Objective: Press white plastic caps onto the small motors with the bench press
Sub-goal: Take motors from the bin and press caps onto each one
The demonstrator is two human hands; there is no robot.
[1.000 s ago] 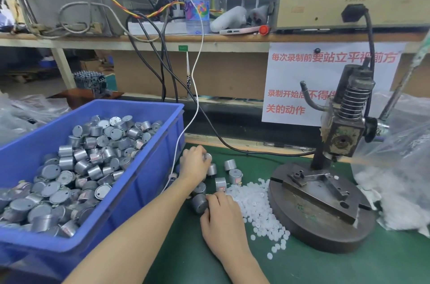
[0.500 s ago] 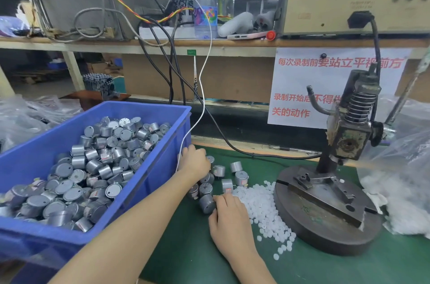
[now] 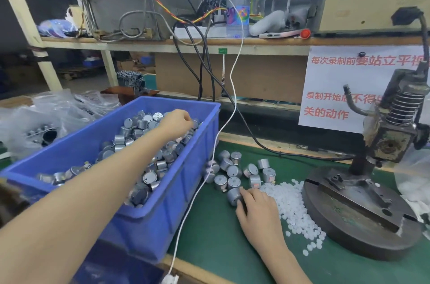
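Several small silver motors (image 3: 233,170) lie on the green mat (image 3: 216,237), next to a pile of white plastic caps (image 3: 292,204). My right hand (image 3: 259,210) rests on the mat, thumb and fingers pinching one motor (image 3: 233,195) at the group's near edge. My left hand (image 3: 177,123) is inside the blue bin (image 3: 162,214), fingers curled down among the many motors in the bin (image 3: 139,124); whether it holds one is hidden. The bench press (image 3: 393,137) stands at the right on its round base (image 3: 344,230), with nothing under the ram.
A white cable (image 3: 224,129) hangs down past the bin's right wall onto the mat. Clear plastic bags lie at the left (image 3: 53,111) and at the right (image 3: 414,181) behind the press. A shelf (image 3: 256,41) with equipment, wires and a bottle runs across the back.
My left hand left the motors on the mat and moved left and up into the blue bin. My right hand stayed at the near motor. The view shifted left.
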